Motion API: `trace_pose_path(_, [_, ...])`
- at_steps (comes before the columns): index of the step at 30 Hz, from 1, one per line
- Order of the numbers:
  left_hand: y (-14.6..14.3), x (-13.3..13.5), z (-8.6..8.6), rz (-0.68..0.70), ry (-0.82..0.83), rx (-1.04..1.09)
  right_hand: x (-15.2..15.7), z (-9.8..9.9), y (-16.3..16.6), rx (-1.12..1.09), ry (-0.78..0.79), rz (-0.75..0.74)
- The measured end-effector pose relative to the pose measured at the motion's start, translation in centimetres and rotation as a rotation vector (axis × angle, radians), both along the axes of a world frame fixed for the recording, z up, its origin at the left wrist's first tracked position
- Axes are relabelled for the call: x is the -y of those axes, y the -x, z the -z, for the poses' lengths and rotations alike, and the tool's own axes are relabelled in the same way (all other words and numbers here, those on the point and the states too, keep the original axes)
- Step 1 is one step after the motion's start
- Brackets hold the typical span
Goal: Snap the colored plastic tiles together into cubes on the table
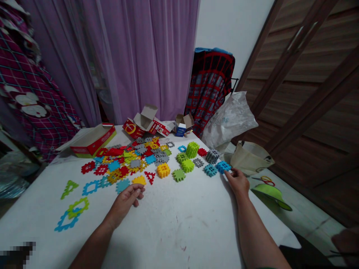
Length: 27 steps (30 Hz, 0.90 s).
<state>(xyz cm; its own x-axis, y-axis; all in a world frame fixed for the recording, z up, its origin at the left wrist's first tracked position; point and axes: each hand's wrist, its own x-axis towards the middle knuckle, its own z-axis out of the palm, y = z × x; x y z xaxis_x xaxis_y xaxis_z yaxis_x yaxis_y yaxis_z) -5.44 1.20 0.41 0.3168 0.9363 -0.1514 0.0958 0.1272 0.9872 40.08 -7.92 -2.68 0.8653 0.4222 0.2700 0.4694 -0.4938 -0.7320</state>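
Observation:
My right hand (238, 182) is at the right side of the table, its fingertips gripping the near edge of a small stack of blue square window pieces (223, 167). Left of that stack lies a teal window piece (210, 170), and a grey stack (212, 156) stands behind. My left hand (127, 198) hovers low over the table, fingers loosely curled and apart, holding nothing visible. Just beyond its fingertips is a yellow square piece (139, 180); whether they touch is unclear. A red triangle (150, 177) and a yellow stack (163, 170) lie to its right.
A mixed pile of interlocking pieces (135, 163) spreads over the table's left middle. Green stacks (192, 149) stand mid-table. Behind are an open red box (94, 140), torn cartons (146, 121) and a blue carton (181, 127). A cloth bag (251, 158) stands off the right edge.

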Motion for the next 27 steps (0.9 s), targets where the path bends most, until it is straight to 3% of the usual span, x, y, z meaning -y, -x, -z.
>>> trace_pose_path(19, [0.01,-0.01,0.22,0.004,-0.008,0.008,0.05,-0.73,0.39,-0.016,0.004,0.010])
trace_pose_path(27, [0.09,0.20,0.65,0.010,-0.039,0.060,0.50,0.24,-0.50,-0.034,0.005,0.076])
